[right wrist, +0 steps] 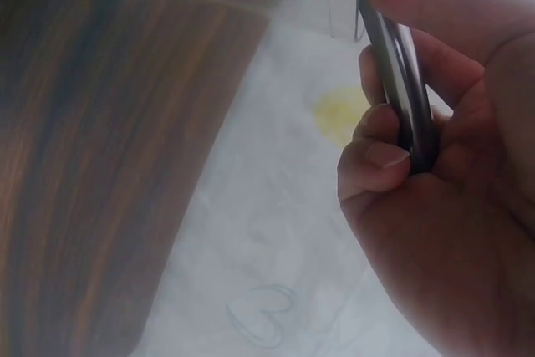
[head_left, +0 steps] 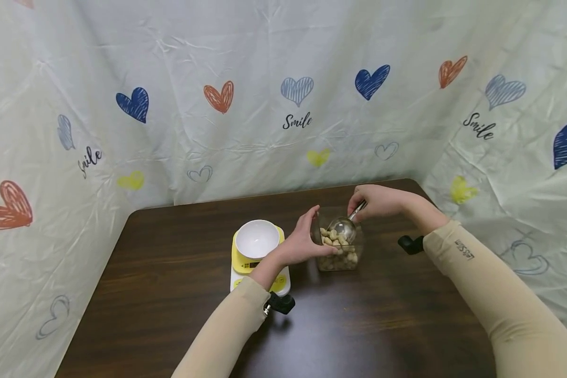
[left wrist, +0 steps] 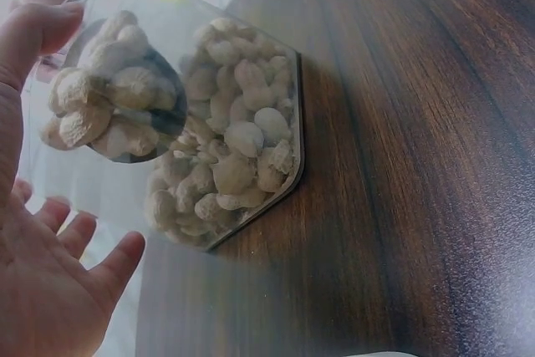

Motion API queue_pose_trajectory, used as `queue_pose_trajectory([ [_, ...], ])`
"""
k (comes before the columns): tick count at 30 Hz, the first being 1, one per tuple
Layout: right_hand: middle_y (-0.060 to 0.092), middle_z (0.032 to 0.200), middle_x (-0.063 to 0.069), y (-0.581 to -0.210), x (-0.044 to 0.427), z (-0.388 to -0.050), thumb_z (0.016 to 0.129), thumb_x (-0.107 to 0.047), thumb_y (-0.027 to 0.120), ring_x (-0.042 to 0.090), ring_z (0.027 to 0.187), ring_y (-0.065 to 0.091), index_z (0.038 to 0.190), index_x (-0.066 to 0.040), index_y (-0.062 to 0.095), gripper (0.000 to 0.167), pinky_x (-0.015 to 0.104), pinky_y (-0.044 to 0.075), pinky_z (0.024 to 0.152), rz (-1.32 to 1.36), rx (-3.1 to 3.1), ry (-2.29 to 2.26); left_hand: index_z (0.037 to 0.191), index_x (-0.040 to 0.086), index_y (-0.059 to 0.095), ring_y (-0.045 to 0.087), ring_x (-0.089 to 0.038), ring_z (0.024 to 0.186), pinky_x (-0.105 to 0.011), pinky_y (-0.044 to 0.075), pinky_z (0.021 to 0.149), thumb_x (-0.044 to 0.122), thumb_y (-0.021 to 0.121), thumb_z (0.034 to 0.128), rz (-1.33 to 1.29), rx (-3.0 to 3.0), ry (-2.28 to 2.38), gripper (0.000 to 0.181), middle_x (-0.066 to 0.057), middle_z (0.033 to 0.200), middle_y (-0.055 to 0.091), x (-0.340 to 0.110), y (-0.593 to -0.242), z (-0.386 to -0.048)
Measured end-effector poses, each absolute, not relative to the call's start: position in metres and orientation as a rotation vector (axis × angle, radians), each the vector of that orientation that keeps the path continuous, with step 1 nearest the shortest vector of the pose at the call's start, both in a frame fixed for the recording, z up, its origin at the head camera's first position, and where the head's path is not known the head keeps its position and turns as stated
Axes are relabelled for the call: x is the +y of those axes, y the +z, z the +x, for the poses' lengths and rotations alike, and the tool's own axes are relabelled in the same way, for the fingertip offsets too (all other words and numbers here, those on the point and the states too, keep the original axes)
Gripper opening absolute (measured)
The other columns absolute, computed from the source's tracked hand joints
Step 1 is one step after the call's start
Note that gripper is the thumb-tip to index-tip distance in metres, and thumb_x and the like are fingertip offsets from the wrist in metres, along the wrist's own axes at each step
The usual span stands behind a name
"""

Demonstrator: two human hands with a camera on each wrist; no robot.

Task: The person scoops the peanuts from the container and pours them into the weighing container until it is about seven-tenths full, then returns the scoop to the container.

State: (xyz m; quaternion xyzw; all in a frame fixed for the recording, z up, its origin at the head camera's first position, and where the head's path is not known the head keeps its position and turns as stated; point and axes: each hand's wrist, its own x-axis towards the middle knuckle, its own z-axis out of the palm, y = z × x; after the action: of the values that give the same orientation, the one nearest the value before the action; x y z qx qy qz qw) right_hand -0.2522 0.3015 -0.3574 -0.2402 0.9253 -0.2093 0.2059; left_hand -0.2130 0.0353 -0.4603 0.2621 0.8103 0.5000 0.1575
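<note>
A clear container [head_left: 338, 262] with unshelled peanuts [left wrist: 242, 106] in its lower part stands on the table. My left hand [head_left: 307, 242] grips it from the left, its thumb along the near wall. With curled fingers, my right hand [right wrist: 443, 148] holds the dark, shiny handle [right wrist: 405, 89] of a metal scoop [head_left: 344, 229]. The scoop's round bowl is inside the container, among the peanuts. Through the clear wall in the left wrist view, several peanuts [left wrist: 100, 94] show against the dark bowl. Only the handle end of the scoop appears in the right wrist view.
Left of the container, a white bowl [head_left: 257, 239] sits on a yellow and white kitchen scale [head_left: 242, 266], partly behind my left forearm. The dark wooden table [head_left: 170, 294] meets a white curtain [head_left: 245, 157] printed with hearts at its back and sides.
</note>
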Motion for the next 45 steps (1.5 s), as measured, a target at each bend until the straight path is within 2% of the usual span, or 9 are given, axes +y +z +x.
queue_pose_trajectory([
  [8,0.058,0.114,0.005,-0.355,0.305,-0.257,0.092,-0.027,0.078,0.022,0.104,0.055,0.103,-0.019,0.077,0.013,0.04,0.047,0.084,-0.631,2.562,-0.604,0.165,0.03,0.009,0.025,-0.015,0.148,-0.042,0.033,0.114,0.046,0.088,0.0768,0.75,2.316,1.459,0.12,-0.005,0.163,0.022,0.036,-0.463,-0.213],
  [17,0.06,0.115,0.005,-0.357,0.308,-0.262,0.091,-0.026,0.079,0.021,0.103,0.055,0.102,-0.018,0.077,0.014,0.039,0.047,0.084,-0.622,2.549,-0.634,0.165,0.027,0.007,0.024,-0.015,0.149,-0.043,0.031,0.116,0.045,0.089,0.077,0.766,2.295,1.47,0.121,-0.009,0.166,0.021,0.036,-0.462,-0.214],
  [25,0.059,0.116,0.006,-0.357,0.306,-0.264,0.092,-0.026,0.078,0.022,0.104,0.055,0.103,-0.017,0.076,0.014,0.04,0.048,0.083,-0.624,2.518,-0.629,0.166,0.028,0.005,0.022,-0.016,0.151,-0.045,0.03,0.117,0.041,0.09,0.0775,0.781,2.28,1.444,0.123,-0.006,0.167,0.02,0.033,-0.462,-0.216],
  [34,0.062,0.113,0.004,-0.353,0.312,-0.267,0.088,-0.025,0.08,0.021,0.102,0.055,0.103,-0.016,0.076,0.018,0.038,0.046,0.084,-0.593,2.521,-0.663,0.165,0.027,0.007,0.023,-0.017,0.151,-0.042,0.03,0.117,0.04,0.092,0.0755,0.785,2.305,1.443,0.124,-0.004,0.166,0.023,0.034,-0.461,-0.218],
  [45,0.063,0.115,0.007,-0.353,0.314,-0.274,0.088,-0.022,0.08,0.024,0.103,0.056,0.106,-0.013,0.075,0.02,0.039,0.048,0.084,-0.537,2.474,-0.729,0.165,0.025,0.008,0.024,-0.018,0.15,-0.043,0.03,0.117,0.039,0.092,0.0756,0.797,2.289,1.462,0.124,-0.009,0.166,0.023,0.033,-0.461,-0.217],
])
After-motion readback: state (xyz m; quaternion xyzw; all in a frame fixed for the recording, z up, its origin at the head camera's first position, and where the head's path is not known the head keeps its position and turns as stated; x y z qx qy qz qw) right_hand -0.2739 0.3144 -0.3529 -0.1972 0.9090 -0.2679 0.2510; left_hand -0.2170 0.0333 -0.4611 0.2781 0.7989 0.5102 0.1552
